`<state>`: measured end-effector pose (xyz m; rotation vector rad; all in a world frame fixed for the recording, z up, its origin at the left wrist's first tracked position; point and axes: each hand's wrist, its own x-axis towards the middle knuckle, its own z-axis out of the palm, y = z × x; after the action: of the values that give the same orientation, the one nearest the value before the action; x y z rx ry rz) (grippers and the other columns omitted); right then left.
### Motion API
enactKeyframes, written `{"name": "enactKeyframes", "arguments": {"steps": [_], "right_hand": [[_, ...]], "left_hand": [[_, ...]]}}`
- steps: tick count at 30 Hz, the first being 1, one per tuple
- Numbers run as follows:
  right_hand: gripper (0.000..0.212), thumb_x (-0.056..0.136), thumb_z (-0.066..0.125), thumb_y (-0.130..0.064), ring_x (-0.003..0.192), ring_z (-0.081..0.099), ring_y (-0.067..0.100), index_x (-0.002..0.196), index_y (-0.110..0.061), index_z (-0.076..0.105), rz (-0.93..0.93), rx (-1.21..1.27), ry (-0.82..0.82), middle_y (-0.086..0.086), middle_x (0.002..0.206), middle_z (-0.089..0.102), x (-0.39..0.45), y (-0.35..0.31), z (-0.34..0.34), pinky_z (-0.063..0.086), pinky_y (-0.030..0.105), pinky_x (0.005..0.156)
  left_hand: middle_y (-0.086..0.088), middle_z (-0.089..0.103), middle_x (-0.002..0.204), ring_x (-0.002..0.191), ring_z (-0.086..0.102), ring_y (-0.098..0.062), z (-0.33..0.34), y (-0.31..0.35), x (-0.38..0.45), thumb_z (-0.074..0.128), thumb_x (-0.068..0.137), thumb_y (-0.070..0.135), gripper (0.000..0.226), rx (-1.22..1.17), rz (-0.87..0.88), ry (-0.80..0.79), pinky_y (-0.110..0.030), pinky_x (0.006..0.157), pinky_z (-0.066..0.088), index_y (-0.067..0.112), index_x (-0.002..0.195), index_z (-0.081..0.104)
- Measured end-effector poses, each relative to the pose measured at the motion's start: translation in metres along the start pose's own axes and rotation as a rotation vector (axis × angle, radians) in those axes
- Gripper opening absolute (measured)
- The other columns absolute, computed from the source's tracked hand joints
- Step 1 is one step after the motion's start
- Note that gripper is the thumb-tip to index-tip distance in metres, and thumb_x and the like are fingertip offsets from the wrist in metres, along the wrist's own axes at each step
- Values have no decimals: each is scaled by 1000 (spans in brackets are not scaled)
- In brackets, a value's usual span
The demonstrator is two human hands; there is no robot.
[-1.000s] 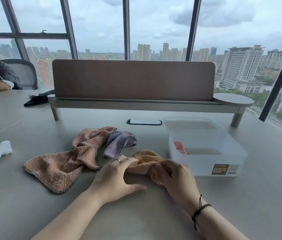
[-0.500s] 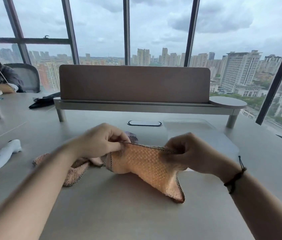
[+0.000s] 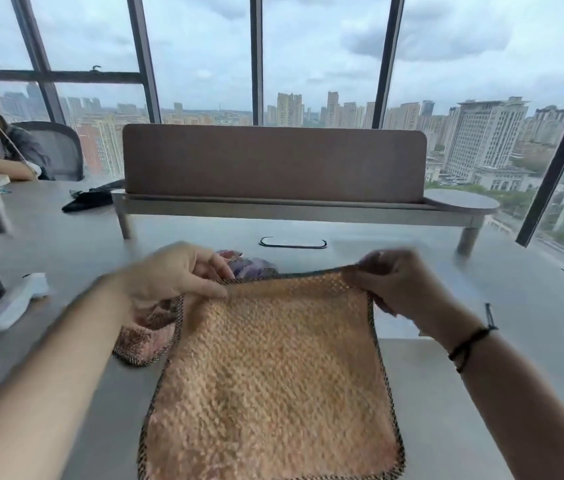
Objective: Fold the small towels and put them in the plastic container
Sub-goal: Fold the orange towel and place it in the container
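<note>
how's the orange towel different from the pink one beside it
The orange towel is spread flat and held up, both hands pinching its top corners; the pink towel lies crumpled on the table, untouched. Orange shows whole; pink is partly hidden. Both have dark edging.

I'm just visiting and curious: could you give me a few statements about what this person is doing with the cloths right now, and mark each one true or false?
1. Both hands pinch the top corners of the orange towel, the left hand at one corner and the right hand at the other. True.
2. The orange towel is folded in half. False: it is spread out flat.
3. A purple towel lies behind the left hand. True.
4. The right wrist is bare. False: it wears a dark cord bracelet.
</note>
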<state>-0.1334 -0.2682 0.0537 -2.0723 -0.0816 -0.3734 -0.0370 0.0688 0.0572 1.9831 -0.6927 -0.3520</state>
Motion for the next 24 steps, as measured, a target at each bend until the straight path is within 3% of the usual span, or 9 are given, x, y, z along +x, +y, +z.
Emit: {"name": "enactKeyframes", "arguments": {"steps": [2, 4, 6, 8, 12, 16, 19, 21, 24], "right_hand": [[25, 80, 80, -31, 45, 48, 12, 64, -19, 66, 44, -300, 14, -8, 48, 54, 2, 36, 25, 34, 23, 46], [24, 82, 72, -43, 64, 59, 19, 69, -25, 64, 39, -654, 11, -6, 65, 61, -4, 61, 48, 37, 27, 53], [20, 85, 63, -42, 80, 66, 26, 81, -23, 67, 12, -801, 8, -1, 81, 69, -13, 74, 64, 39, 29, 57], [22, 90, 55, -40, 87, 68, 29, 93, -21, 65, -20, -865, 23, 2, 89, 71, -19, 83, 73, 43, 33, 62], [22, 92, 55, -42, 96, 67, 28, 106, -30, 67, -13, -789, 44, 2, 99, 73, -13, 95, 70, 49, 34, 73], [18, 88, 62, -41, 95, 68, 24, 102, -32, 70, -32, -700, 82, -3, 97, 75, -4, 106, 68, 51, 32, 73], [14, 86, 67, -37, 88, 69, 20, 97, -32, 71, -35, -636, 67, -7, 90, 76, 0, 112, 67, 53, 32, 71], [7, 84, 72, -31, 76, 66, 10, 91, -33, 73, -9, -549, 54, -14, 77, 72, 1, 113, 64, 50, 27, 66], [11, 83, 76, -20, 54, 58, 0, 81, -31, 75, 53, -283, 79, -13, 58, 66, 2, 113, 57, 42, 14, 55]], "left_hand": [[-15, 76, 93, 91, 71, -22, 22, -41, 10, 94, 56, 39, 49, 106, -117, -12, -30, 83, 53, 17, 95, 76], [7, 78, 85, 88, 71, -7, 42, -73, 17, 92, 66, 26, 29, 187, -190, 36, -19, 80, 51, 22, 91, 76], [20, 75, 81, 77, 65, 6, 53, -89, 22, 91, 68, 25, 24, 238, -162, 143, -9, 75, 46, 24, 87, 76], [20, 75, 86, 80, 66, 5, 52, -97, 27, 90, 69, 26, 22, 266, -105, 220, -8, 76, 46, 24, 85, 76], [9, 72, 71, 59, 57, 1, 49, -112, 30, 91, 68, 30, 19, 311, -31, 349, -17, 61, 43, 27, 79, 75], [27, 61, 57, 49, 48, 3, 52, -116, 33, 88, 72, 24, 18, 306, 18, 405, -10, 52, 31, 29, 80, 73], [21, 73, 78, 63, 63, 4, 48, -122, 34, 88, 68, 40, 22, 235, 1, 440, -19, 68, 49, 36, 84, 74], [13, 77, 85, 73, 72, -9, 46, -123, 31, 85, 60, 59, 38, 142, -23, 416, -26, 72, 55, 39, 90, 73], [7, 79, 88, 42, 56, -19, 46, -117, 28, 83, 67, 41, 26, 49, -52, 405, -20, 42, 43, 28, 88, 74]]}}
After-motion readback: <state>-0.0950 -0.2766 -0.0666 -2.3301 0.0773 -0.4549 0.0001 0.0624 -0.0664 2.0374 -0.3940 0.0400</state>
